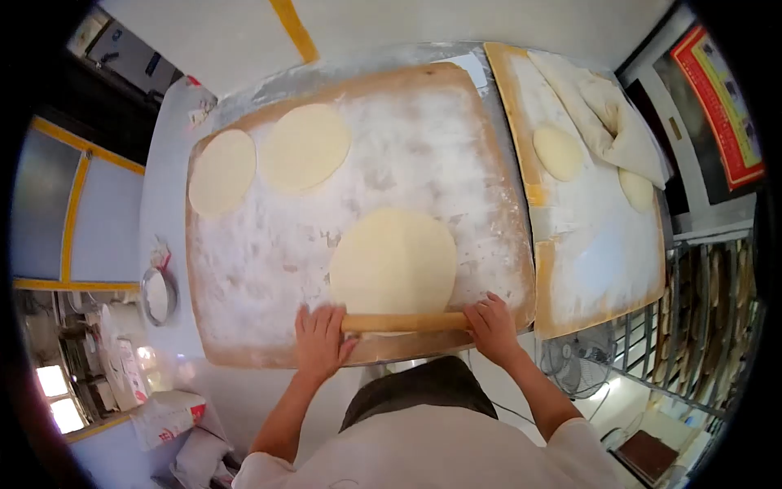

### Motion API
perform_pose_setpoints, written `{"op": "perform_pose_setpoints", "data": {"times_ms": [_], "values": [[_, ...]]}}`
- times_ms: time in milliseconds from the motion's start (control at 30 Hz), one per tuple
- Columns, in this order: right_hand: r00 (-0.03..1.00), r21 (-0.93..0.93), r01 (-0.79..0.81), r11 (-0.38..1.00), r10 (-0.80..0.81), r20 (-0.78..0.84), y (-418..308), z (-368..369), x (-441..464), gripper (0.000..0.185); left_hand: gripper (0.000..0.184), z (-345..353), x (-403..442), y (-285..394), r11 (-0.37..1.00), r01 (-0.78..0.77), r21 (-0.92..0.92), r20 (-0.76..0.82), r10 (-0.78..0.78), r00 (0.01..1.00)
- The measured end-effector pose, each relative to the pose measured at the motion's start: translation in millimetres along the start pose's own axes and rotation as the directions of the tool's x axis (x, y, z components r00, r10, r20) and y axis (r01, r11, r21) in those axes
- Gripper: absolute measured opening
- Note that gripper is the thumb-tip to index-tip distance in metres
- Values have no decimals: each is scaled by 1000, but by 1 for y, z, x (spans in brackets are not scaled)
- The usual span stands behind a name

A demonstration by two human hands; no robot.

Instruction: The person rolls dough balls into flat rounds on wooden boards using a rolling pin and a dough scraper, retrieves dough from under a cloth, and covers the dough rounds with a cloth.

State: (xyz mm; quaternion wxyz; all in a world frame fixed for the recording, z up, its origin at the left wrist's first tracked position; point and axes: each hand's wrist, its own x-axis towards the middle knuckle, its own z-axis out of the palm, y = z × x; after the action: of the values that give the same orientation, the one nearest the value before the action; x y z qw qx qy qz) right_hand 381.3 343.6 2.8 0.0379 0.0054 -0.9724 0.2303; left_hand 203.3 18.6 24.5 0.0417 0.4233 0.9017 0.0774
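A wooden rolling pin [405,323] lies crosswise over the near end of a large flat round of dough [394,259]. My left hand [322,334] is closed on the pin's left end, and my right hand [490,323] grips its right end. Under the dough is a floured wooden board [269,277]. Toward the board's far left rest two more rolled rounds, a dough sheet [222,173] and a wider dough sheet [306,147], both apart from my hands.
To the right, a second floured board [603,269] carries smaller dough pieces [558,153] partly beside a pale cloth [607,122]. A metal bowl of flour [158,296] stands left of the main board. A fan [577,363] and a rack [705,310] are at right.
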Motion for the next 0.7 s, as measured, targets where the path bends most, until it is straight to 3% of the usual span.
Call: {"op": "perform_pose_setpoints", "data": {"times_ms": [133,200,267,333,400,500,533,567,600,667,700], "values": [[955,-74,297,952,-295,32,27,-28,46,47,49,6,-47,20,985,82,-154,61,-73,995],[927,-119,373,920,-363,96,17,-57,112,53,52,8,-51,25,946,226,-233,-30,-239,971],[899,-180,432,884,-407,161,12,-48,185,64,54,17,-35,21,896,384,-224,-114,-416,902],[881,-161,472,867,-472,39,20,1,258,62,57,40,-25,-17,877,458,-144,-253,-480,840],[880,-132,471,872,-475,6,6,17,308,59,58,18,-3,-45,756,645,-109,-320,-641,698],[868,-98,496,863,-495,38,0,26,318,57,62,14,-5,-25,736,674,58,-282,-636,719],[853,-88,522,848,-520,56,14,19,297,57,67,3,-2,6,731,667,145,9,-675,738],[861,-92,508,856,-501,90,30,10,266,56,74,26,-21,29,817,570,88,104,-576,810],[866,-99,496,863,-483,126,42,2,239,56,77,30,-33,60,870,452,-199,0,-461,887],[880,-93,466,880,-450,149,49,-18,215,56,78,-11,-27,101,860,424,-285,133,-402,906],[892,-78,439,895,-424,159,47,-26,206,56,77,-9,-25,100,837,479,-266,84,-475,876]]}}
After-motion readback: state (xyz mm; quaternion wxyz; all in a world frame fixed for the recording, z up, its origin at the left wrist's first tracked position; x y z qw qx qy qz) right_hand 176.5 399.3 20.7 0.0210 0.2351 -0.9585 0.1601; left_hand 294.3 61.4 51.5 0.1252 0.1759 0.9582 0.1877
